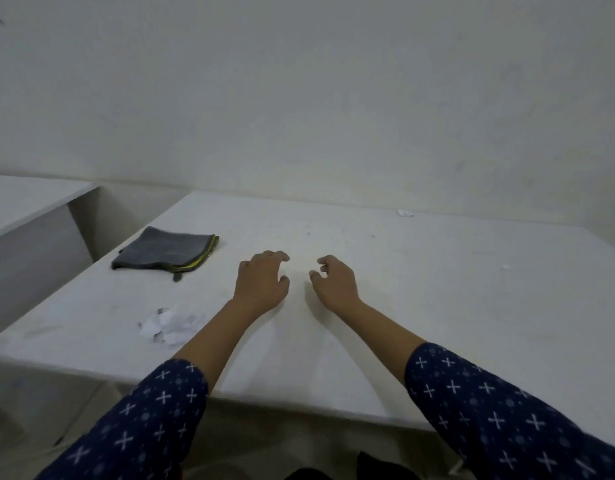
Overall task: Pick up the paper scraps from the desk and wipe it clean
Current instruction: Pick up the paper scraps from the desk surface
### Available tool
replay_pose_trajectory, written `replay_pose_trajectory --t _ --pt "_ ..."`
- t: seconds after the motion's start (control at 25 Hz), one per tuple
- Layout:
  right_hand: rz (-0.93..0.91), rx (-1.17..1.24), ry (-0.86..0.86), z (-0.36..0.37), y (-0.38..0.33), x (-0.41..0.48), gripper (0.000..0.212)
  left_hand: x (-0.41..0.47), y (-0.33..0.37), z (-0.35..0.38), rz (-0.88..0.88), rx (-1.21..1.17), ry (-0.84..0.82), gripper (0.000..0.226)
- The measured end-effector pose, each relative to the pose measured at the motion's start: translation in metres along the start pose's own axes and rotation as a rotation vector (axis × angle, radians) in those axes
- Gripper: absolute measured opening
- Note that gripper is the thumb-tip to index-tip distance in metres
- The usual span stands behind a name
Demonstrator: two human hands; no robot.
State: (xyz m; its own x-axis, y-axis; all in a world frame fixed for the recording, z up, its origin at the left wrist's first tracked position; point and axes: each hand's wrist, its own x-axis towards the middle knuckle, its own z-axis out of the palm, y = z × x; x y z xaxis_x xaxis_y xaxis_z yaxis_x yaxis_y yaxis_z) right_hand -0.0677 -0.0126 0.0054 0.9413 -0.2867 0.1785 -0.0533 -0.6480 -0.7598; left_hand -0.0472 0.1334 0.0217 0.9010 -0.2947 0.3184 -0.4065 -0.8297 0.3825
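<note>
Your left hand (261, 284) and right hand (334, 284) hover over the desk (420, 306), fingers curled apart, empty; grey cloth (165, 253) far-left of them, paper scraps (171, 323) near-left.

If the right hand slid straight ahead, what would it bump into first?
Probably nothing on the desk: the right hand points toward the back wall. The far paper scrap seems off to its right.

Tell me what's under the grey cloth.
Only bare white desk shows around the folded grey cloth. Anything beneath it is covered. The paper scraps lie apart, nearer the front edge.
</note>
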Motion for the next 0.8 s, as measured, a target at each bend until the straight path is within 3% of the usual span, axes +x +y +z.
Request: replay_pose_trajectory --t 0.12,0.4,0.68,0.8 --pt "0.031 -0.124 0.035 -0.032 0.033 0.041 0.042 0.049 0.044 0.033 0.077 -0.049 -0.067 0.038" --pt "0.051 -0.367 0.158 -0.102 0.117 0.162 0.041 0.181 0.11 0.115 0.167 -0.12 -0.111 0.035" --pt "0.145 -0.268 0.269 -0.127 0.188 0.262 0.032 0.251 0.116 0.167 0.134 -0.151 -0.284 0.043" --pt "0.148 -0.23 0.305 -0.13 0.204 0.298 0.029 0.269 0.118 0.169 0.142 -0.202 -0.358 0.029"
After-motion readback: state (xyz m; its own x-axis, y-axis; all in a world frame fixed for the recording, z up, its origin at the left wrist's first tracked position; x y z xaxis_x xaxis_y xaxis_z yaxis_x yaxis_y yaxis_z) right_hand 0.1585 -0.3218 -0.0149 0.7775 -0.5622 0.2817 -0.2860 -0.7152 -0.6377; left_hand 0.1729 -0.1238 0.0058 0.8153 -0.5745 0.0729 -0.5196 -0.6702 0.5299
